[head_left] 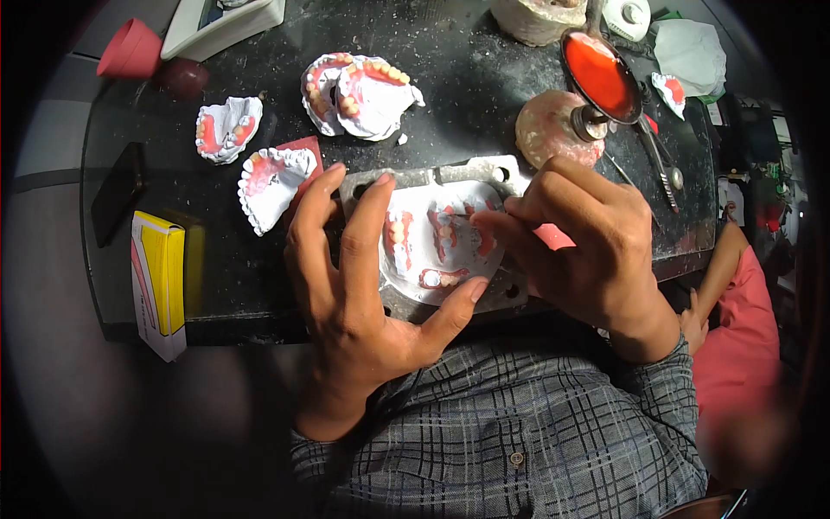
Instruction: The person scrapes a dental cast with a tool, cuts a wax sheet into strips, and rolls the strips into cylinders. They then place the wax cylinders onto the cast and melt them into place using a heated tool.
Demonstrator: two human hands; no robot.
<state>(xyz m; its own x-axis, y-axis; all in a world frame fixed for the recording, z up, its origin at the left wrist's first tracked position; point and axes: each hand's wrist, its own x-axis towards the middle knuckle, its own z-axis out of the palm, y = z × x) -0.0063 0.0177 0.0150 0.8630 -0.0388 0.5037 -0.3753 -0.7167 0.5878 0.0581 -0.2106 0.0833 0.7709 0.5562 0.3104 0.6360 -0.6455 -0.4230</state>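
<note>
A grey metal flask [406, 177] filled with white plaster [419, 278] lies at the table's front edge. Several pink wax pieces with teeth are set in the plaster. My left hand [363, 294] is spread over the flask's left side, fingertips on its back rim and thumb by its front part. My right hand [596, 246] is closed in a pinch above the flask's right side, its fingertips close to the wax there. What those fingers hold, if anything, is too small to make out.
Plaster dental models [367, 108] stand behind the flask. A spoon of red wax [598, 76] rests over a burner [553, 130] at back right. A yellow box [162, 272] stands left, a pink cup [130, 49] farther back. Another person [735, 337] sits at right.
</note>
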